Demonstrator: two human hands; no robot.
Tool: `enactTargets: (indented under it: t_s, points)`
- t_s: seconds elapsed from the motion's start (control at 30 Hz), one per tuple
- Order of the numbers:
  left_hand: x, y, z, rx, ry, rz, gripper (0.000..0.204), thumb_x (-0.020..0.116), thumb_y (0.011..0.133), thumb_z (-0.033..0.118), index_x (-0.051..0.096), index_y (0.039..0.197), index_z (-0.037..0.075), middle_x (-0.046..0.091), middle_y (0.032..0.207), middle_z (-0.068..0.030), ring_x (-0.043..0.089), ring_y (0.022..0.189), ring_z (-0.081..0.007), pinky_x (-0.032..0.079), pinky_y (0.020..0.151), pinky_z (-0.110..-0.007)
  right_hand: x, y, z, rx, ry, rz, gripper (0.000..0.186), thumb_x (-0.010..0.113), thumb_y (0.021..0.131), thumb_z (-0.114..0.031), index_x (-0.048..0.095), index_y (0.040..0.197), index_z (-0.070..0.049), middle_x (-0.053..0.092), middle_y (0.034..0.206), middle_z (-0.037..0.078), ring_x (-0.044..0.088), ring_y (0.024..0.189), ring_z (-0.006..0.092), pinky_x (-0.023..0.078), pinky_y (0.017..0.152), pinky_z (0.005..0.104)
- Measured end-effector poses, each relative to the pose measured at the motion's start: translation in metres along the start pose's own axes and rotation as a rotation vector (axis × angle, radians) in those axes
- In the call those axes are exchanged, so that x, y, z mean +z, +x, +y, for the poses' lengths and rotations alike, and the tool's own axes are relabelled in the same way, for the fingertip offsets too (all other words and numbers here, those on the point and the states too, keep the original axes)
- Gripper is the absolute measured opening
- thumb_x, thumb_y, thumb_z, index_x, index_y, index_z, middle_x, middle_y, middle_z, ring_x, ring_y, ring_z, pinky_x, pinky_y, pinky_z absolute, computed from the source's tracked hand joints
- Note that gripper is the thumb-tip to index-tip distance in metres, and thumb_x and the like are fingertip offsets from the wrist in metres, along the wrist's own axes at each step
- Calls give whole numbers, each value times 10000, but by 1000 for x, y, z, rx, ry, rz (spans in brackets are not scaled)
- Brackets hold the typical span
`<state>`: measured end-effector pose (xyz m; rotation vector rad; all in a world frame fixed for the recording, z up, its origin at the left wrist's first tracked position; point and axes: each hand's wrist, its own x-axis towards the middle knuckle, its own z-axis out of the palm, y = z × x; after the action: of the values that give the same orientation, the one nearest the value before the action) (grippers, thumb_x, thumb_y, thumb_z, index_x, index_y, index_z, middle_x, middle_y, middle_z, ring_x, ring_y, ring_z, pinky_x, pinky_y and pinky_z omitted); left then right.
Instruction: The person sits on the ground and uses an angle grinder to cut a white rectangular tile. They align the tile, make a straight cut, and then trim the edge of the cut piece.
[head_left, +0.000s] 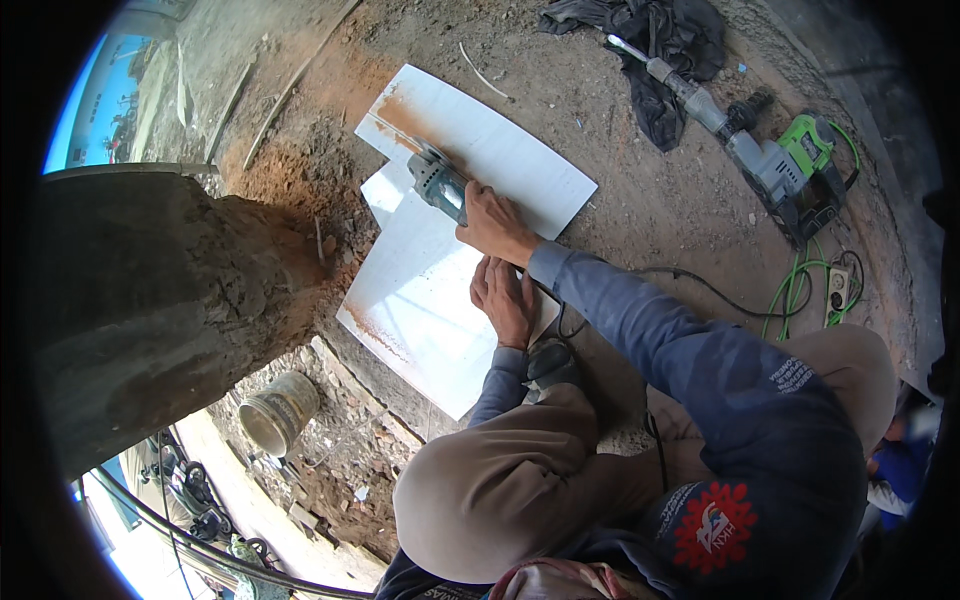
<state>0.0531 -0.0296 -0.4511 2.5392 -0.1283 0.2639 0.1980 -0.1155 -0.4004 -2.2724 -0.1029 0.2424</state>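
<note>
My right hand [495,222] is wrapped round the body of a teal angle grinder [438,184]. The grinder's disc end rests at the upper white tile [520,155], beside a line with reddish-brown dust; the exact contact of the disc is hidden. Below the grinder, my left hand [507,303] lies with its fingers stretched over the lower white tile [420,300], pressing on its surface. A smaller pale piece [386,192] shows between the two tiles at their left. Reddish dust also lies along the lower tile's left edge.
A thick concrete column [150,300] stands at left, with a dirty bucket [278,412] near its foot. At upper right lie a green-and-grey demolition hammer [775,165] and a dark cloth [680,50]. Green cable and a socket block [838,290] lie right; a black cord [700,283] crosses the ground.
</note>
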Motion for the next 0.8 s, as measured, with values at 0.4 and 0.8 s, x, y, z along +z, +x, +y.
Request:
enactTargets:
  t_s: [0.4, 0.8]
  points:
    - [-1, 0, 1, -19, -24, -18, 495, 781, 908, 258, 660, 1349, 69, 657, 1416, -122, 485, 1451, -354, 271, 1213, -520, -1, -15, 5, 15, -3, 9, 691, 764, 858, -218, 426, 1330, 158, 650, 1149, 394, 703, 1026, 542, 589, 921, 566]
    - [-45, 190, -123, -222, -218, 394, 323, 643, 1062, 253, 698, 1050, -65, 710, 946, -193, 664, 898, -334, 520, 870, -447, -4, -22, 3, 20, -43, 36, 640, 758, 871, -229, 469, 1315, 130, 653, 1188, 361, 725, 1023, 496, 603, 911, 561]
